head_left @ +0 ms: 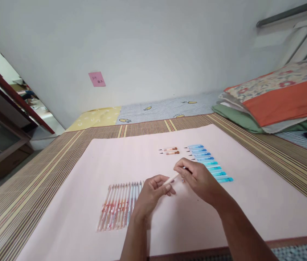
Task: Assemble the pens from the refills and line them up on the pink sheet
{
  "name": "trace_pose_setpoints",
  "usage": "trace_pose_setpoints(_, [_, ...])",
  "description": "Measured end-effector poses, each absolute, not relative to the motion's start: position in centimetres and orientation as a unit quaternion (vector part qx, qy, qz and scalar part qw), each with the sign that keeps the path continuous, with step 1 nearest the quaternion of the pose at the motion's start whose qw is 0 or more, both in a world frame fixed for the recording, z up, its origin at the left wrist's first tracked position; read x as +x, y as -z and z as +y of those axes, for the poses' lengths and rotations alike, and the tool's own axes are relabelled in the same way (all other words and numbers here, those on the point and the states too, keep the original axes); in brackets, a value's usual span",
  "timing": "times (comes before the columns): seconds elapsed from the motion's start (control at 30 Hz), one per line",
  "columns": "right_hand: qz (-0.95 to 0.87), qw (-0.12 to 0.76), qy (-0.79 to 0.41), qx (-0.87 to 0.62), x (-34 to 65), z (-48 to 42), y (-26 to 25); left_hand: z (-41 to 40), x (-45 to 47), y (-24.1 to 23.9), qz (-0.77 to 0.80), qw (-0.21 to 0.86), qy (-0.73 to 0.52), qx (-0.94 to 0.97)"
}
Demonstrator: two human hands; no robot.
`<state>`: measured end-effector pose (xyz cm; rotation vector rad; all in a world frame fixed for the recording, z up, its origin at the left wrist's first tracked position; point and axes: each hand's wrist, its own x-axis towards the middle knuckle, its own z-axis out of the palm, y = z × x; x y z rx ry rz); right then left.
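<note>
My left hand and my right hand meet over a pale pink sheet and both pinch a thin white pen, one at each end. A row of several clear pens with pink and blue prints lies just left of my left hand. Behind my right hand runs a column of several blue pens. Two orange-brown pens lie side by side further back.
The pink sheet covers a striped woven mat on a bed. Stacked pillows and folded bedding sit at the right. A pink note is stuck on the white wall. A dark wooden door frame stands at the left.
</note>
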<state>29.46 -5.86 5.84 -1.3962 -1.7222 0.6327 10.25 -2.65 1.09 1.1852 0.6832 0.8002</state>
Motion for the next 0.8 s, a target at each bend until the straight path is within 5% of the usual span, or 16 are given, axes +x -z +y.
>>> trace_pose_setpoints(0.5, [-0.670, 0.444, -0.278, -0.526, 28.0, -5.5, -4.7, -3.2, 10.5, -1.6, 0.241, 0.739, -0.315, 0.545])
trace_pose_setpoints(0.8, [-0.639, 0.441, -0.417, -0.473, 27.0, -6.0, -5.5, -3.1, 10.7, -1.5, 0.268, 0.696, -0.346, 0.570])
